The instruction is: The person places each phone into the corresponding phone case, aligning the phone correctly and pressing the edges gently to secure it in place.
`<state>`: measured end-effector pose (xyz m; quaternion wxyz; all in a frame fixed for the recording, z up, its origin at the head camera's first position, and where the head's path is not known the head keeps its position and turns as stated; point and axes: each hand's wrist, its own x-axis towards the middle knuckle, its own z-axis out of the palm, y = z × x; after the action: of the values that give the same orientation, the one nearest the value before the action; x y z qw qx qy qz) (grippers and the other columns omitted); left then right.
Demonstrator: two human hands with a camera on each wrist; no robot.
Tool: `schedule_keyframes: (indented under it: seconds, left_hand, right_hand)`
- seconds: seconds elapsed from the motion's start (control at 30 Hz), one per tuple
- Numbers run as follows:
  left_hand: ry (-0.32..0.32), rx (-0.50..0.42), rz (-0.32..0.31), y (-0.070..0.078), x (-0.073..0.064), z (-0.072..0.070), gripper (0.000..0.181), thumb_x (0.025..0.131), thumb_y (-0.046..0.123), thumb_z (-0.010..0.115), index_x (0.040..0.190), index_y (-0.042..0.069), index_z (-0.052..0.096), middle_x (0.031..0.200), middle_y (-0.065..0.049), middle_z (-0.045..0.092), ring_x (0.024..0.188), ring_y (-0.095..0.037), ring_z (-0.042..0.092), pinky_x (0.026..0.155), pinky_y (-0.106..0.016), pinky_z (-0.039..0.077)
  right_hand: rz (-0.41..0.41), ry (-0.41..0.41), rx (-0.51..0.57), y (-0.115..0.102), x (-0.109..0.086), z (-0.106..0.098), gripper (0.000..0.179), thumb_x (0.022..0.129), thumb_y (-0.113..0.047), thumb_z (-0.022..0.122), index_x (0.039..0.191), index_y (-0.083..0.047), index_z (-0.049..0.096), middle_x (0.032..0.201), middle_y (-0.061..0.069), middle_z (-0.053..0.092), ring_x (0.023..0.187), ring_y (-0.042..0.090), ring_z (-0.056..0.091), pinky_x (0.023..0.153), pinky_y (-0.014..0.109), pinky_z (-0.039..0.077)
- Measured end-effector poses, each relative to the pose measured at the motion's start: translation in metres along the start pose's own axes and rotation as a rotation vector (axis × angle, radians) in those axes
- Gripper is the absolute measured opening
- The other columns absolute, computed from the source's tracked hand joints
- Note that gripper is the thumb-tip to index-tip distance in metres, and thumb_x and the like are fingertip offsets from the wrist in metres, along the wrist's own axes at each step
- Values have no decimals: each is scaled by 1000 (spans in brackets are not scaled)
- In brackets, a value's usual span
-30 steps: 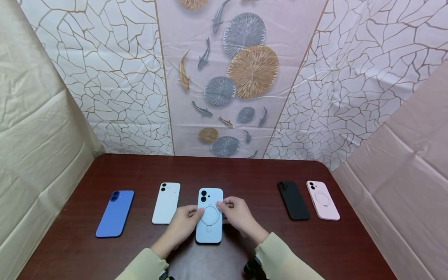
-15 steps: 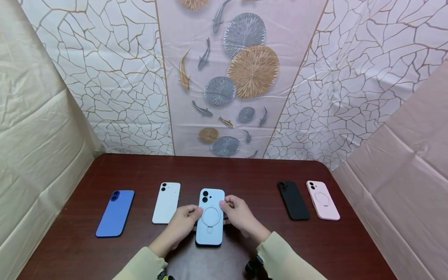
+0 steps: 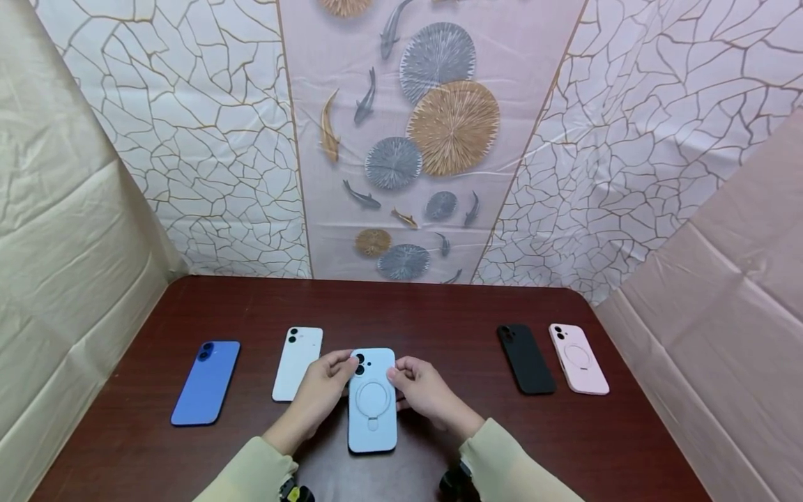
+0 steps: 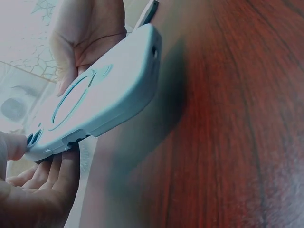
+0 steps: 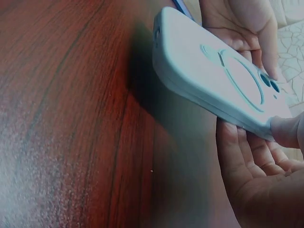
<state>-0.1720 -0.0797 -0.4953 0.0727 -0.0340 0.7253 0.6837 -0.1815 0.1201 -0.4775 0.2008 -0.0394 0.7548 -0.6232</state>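
A phone in a light blue case (image 3: 373, 432) is held back side up over the table, its camera end pointing away. A round ring outline and a small tab mark the case's back. My left hand (image 3: 316, 392) pinches the upper left corner, thumb beside the camera lenses and fingers underneath. On the right edge, my right hand (image 3: 428, 394) grips with its thumb on the back and curled fingers (image 5: 259, 156) below. A dark strip shows in the side cutout of the case (image 4: 114, 95) in the left wrist view. The underside is hidden.
To the left on the dark red wooden table (image 3: 414, 310) lie a white phone (image 3: 299, 362) and a blue phone (image 3: 205, 383). A black phone case or cased phone (image 3: 527, 360) and a pink one with a ring (image 3: 580, 359) lie to the right. Patterned cloth hangs behind.
The light blue cased phone has come slightly nearer to me. My left hand has shifted from the middle of its left edge up to the camera corner; the right hand keeps its grip.
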Motion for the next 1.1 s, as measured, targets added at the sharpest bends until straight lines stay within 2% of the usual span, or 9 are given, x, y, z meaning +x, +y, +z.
schedule_keyframes:
  seconds: [0.2,0.43,0.67,1.1]
  left_hand:
    - [45,10,8,0,1,1,36,98,33,58,123,8,62,113,-8,68,100,-17,63,77,-33,54]
    - [95,62,31,-1,0,2,25,98,31,59,110,10,66,104,-4,69,97,-15,62,79,-31,50]
    - [106,96,62,-1,-1,1,24,98,31,58,106,10,65,101,-3,69,95,-16,61,82,-33,47]
    - [134,113,82,1,-3,2,21,99,28,56,100,9,64,92,-3,68,85,-16,59,75,-32,46]
  right_hand:
    - [-17,-25,-1,0,-1,2,22,100,-19,56,104,2,57,87,10,66,75,22,65,64,40,56]
    - [-10,-50,10,0,-1,2,20,100,-19,55,102,1,58,85,9,67,75,22,66,64,40,57]
    - [-20,-70,20,2,-1,3,21,100,-18,54,101,3,57,83,9,66,75,22,65,64,40,56]
    - [-4,-79,15,3,-1,5,21,100,-20,56,99,1,58,82,9,66,72,21,65,63,39,57]
